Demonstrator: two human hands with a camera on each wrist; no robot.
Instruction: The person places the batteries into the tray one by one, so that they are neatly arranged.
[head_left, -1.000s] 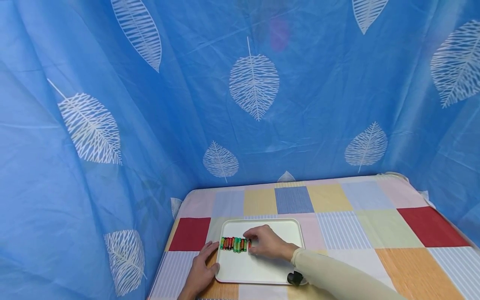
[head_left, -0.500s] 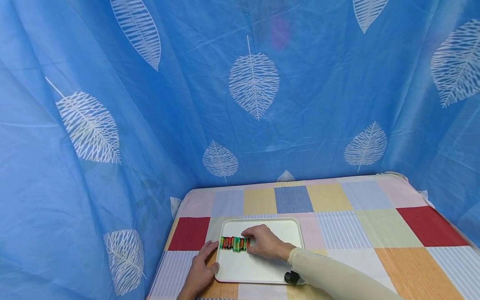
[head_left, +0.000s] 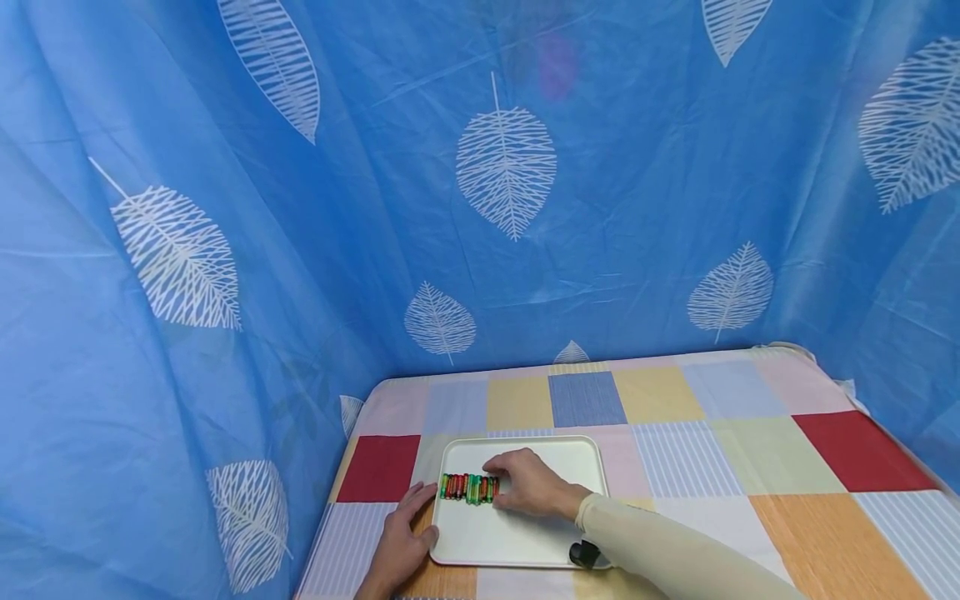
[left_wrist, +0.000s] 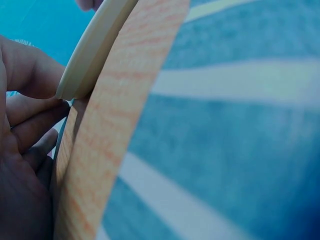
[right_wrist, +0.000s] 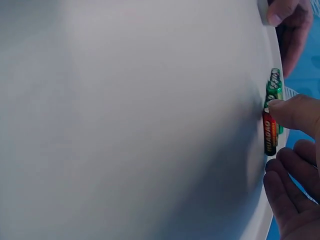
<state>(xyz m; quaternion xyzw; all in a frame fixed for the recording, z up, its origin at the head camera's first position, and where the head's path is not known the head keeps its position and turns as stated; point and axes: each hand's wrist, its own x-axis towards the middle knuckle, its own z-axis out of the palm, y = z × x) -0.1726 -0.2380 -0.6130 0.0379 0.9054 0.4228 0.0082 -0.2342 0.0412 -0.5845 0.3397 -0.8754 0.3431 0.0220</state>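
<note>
On a white tray lies a row of several small red and green batteries, side by side near the tray's left edge. My right hand is at the row's right end, thumb and fingertips at opposite ends of the last battery. The right wrist view shows this red and black battery between thumb and fingers, close against the green ones. My left hand rests at the tray's left side, fingers extended. In the left wrist view its thumb touches the tray's rim.
A patchwork cloth covers the table under the tray. Blue curtains with white leaf prints hang behind and to the left. A small black device sits beneath my right sleeve, over the tray's near right corner.
My right hand has moved slightly left, bringing the last red battery up against the row and closing the small gap. Over the last half second it stays in place. My left hand has not moved.
</note>
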